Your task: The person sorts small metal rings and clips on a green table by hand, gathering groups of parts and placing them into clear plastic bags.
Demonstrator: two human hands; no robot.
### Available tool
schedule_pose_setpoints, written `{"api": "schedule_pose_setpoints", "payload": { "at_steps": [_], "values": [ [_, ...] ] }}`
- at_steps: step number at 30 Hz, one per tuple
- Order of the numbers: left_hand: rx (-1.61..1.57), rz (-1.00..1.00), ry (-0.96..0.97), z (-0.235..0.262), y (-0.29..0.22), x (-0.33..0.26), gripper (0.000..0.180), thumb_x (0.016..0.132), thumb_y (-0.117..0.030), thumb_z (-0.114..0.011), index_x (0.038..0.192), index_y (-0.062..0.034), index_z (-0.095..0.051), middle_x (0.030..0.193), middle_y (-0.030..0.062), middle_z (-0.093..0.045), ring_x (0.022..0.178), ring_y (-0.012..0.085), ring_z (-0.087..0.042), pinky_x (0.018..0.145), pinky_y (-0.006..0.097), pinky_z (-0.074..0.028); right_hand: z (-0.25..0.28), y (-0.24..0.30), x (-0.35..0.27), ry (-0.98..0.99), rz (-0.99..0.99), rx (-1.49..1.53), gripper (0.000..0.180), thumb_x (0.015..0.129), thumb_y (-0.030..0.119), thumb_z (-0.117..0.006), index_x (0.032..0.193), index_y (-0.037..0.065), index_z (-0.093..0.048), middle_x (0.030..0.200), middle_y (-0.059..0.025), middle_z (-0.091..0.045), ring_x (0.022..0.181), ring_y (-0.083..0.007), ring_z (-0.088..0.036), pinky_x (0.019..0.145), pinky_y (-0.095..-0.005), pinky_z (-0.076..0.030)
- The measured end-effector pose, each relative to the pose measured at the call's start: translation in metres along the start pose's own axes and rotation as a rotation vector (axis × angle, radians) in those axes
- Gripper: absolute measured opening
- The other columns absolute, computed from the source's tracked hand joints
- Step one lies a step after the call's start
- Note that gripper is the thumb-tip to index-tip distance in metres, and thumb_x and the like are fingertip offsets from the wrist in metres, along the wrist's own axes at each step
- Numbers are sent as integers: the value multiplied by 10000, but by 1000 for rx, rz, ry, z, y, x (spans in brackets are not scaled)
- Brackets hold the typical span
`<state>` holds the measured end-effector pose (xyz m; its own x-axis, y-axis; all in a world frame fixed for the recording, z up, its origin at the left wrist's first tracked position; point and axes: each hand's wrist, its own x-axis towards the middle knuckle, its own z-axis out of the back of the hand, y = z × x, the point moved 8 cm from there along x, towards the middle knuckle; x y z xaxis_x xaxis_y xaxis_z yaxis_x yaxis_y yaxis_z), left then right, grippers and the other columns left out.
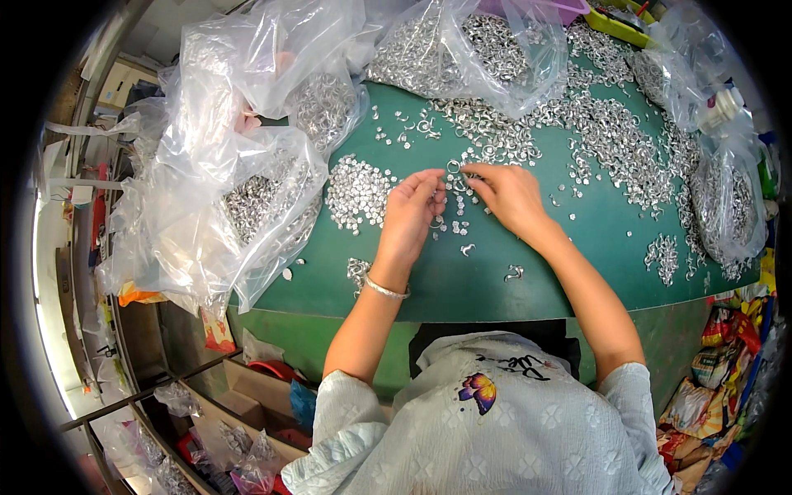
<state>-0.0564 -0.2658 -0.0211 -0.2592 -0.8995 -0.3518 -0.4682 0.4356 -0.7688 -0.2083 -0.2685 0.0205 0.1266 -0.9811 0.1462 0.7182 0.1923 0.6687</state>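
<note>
My left hand [414, 206] is over the green table with thumb and fingertips pinched together. Whatever is between them is too small to make out. Facing it, my right hand [513, 198] has its thumb and index finger closed at a small silver metal ring [453, 167], which shows just off the fingertips. Beside my left hand lies a pile of small round silver pieces [359, 191]. Several loose silver pieces [460, 225] are scattered below and between my hands. Beyond my fingertips spreads a heap of hooked silver metal parts [495, 136].
Clear plastic bags of metal parts stand at the left [272, 190], the back [445, 54] and the right [730, 202]. A wide heap of silver parts [619, 148] covers the right side. A yellow-green tray [619, 26] sits at the far right. Compartmented boxes [247, 388] are below left.
</note>
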Motion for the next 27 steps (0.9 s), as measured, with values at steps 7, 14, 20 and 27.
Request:
{"api": "schedule_pose_setpoints", "payload": {
  "at_steps": [7, 14, 20, 27],
  "values": [
    [-232, 71, -52, -1, -1, -12, 393, 939, -4, -441, 1306, 129, -394, 1253, 242, -533, 1070, 285, -582, 907, 352, -512, -7, -4, 4, 69, -28, 96, 165, 875, 218, -637, 965, 94, -697, 774, -127, -691, 726, -280, -670, 634, -388, -505],
    [-476, 63, 168, -56, 12, -31, 477, 997, -221, -367, 1351, 97, -383, 1444, 293, -353, 1364, 399, -334, 1131, 467, -303, -17, -34, -57, 44, -626, 1757, 373, 1020, 274, -421, 1158, -52, -541, 992, -79, -612, 929, -222, -588, 839, -348, -478],
    [-54, -204, 335, -107, 24, -45, 601, 1029, -432, -279, 1377, 44, -394, 1460, 252, -360, 1391, 327, -308, 1162, 423, -212, -17, -17, -79, -77, -599, 2106, 390, 1039, 301, -336, 1212, -12, -492, 1148, -100, -568, 1090, -219, -533, 974, -385, -420],
    [-22, -490, 299, -131, 20, -51, 502, 1003, -346, -433, 1346, 20, -420, 1382, 220, -452, 1314, 319, -411, 1126, 444, -288, -12, -24, -92, -324, -921, 2154, 322, 1024, 215, -360, 1171, -26, -514, 1089, -134, -584, 1012, -254, -576, 956, -397, -462]
  ]
}}
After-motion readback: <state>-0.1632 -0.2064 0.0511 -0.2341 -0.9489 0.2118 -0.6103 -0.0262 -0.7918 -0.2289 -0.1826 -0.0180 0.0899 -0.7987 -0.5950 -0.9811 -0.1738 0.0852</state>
